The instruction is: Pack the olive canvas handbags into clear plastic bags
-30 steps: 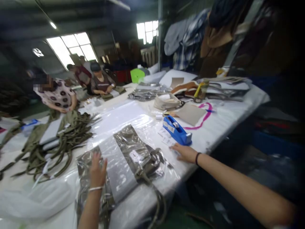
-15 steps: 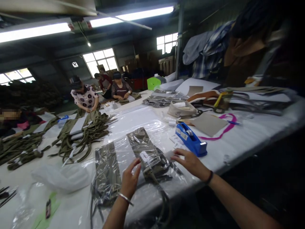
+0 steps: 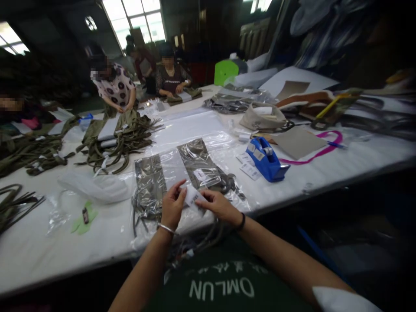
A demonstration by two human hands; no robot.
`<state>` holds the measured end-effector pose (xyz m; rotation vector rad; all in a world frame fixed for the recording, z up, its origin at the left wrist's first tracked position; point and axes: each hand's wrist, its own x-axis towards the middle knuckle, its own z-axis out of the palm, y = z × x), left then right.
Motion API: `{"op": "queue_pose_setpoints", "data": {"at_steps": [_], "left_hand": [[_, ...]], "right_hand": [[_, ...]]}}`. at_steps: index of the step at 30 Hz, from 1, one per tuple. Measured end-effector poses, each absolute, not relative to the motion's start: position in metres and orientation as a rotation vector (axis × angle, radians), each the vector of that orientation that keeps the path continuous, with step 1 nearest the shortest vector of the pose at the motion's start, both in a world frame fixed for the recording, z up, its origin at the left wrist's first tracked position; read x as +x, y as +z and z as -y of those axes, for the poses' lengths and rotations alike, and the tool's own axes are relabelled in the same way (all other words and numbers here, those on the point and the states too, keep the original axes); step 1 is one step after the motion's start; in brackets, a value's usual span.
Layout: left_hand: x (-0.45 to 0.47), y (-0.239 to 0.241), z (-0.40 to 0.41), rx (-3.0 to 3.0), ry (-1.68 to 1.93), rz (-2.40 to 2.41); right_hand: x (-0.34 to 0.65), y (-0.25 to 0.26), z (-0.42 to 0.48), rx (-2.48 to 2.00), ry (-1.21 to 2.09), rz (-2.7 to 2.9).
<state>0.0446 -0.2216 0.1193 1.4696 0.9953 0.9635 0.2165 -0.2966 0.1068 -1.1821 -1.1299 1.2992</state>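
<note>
Both my hands hold a small white label (image 3: 194, 197) with dark print above the near table edge. My left hand (image 3: 173, 206) pinches its left end, a silver bangle on the wrist. My right hand (image 3: 219, 206) pinches its right end, a dark band on the wrist. Just beyond the label lie two clear plastic bags of olive straps (image 3: 201, 167), side by side on the white table (image 3: 325, 173). Olive strap loops hang off the table edge under my hands.
A blue tape dispenser (image 3: 266, 158) and loose labels (image 3: 248, 167) sit to the right. Piles of olive straps (image 3: 120, 138) and an empty clear bag (image 3: 94, 186) lie left. A beige pouch (image 3: 263, 118), grey card and pink ribbon lie farther right. Several people work at the far end.
My right hand drew back from beside the tape dispenser and my left hand left the bags; both now meet at a white label held between them. The view tilted down.
</note>
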Motion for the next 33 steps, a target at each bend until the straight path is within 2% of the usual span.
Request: {"op": "queue_pose_setpoints", "data": {"at_steps": [6, 14, 21, 26, 29, 33], "left_hand": [[0.031, 0.133, 0.236, 2.143, 1.299, -1.040], [0.036, 0.128, 0.250, 2.424, 1.161, -0.842], [0.038, 0.130, 0.250, 2.321, 1.113, -0.903], [0.042, 0.123, 0.250, 1.724, 0.857, -0.914], [0.043, 0.117, 0.250, 1.423, 0.831, -0.842], [0.042, 0.115, 0.247, 1.509, 0.866, -0.856]], "right_hand": [[0.217, 0.118, 0.311, -1.334, 1.151, 1.032], [0.215, 0.121, 0.321, -1.341, 1.096, 1.134], [0.219, 0.121, 0.326, -1.341, 1.122, 1.165], [0.221, 0.120, 0.329, -1.370, 1.124, 1.158], [0.220, 0.119, 0.331, -1.318, 1.156, 1.167], [0.219, 0.119, 0.333, -1.234, 1.205, 1.158]]}}
